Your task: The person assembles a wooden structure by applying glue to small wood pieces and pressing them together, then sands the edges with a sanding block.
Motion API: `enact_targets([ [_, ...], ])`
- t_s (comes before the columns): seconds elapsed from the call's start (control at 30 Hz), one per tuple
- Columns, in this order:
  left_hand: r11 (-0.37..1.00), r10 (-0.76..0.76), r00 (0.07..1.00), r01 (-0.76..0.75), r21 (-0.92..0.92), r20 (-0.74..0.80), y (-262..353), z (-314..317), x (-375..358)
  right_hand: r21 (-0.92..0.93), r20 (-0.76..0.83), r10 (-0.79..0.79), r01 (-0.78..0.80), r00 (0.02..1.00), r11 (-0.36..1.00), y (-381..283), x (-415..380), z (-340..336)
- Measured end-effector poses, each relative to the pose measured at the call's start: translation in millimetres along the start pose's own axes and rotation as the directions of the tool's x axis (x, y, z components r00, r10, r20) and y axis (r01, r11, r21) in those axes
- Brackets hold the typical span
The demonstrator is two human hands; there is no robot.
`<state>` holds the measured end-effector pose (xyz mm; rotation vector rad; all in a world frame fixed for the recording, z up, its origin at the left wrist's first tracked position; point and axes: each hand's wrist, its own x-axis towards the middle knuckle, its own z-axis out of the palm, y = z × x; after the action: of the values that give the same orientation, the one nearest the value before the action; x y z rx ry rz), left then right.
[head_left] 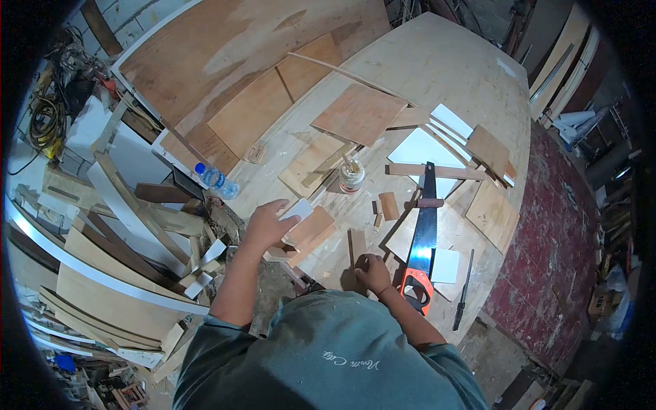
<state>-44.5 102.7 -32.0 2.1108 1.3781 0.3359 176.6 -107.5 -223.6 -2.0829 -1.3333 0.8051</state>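
My left hand [265, 224] is closed on the edge of a small white-faced board [298, 213], thumb on top. Just below that lies a brown wooden block [311, 232], overhanging the table's near edge. My right hand [373, 275] rests low on the table with curled fingers; what they hold, if anything, is hidden. Beside its fingertips is a narrow wooden strip [357, 247]. To the right lies a handsaw [422, 239] with an orange and black handle. A glass jar [351, 176] with a stick in it stands farther back.
Plywood pieces [360, 113] and white panels [420, 152] lie across the wooden table [444, 51]. A water bottle [217, 180] lies at the left edge. A thin dark tool [465, 290] is at the right. Offcuts [113, 287] crowd the floor on the left.
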Motion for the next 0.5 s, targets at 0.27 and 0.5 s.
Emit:
enact_targets([
  [0.27,0.998,0.023,0.999,-0.025,-0.049,-0.032,-3,-3,-2,-0.19,0.119,0.152,-0.128,0.981,0.973,-22,16,0],
  [0.5,0.989,0.042,0.994,-0.056,-0.135,-0.103,-15,1,-1,-0.059,0.002,0.113,-0.112,0.994,0.992,-7,10,8],
])
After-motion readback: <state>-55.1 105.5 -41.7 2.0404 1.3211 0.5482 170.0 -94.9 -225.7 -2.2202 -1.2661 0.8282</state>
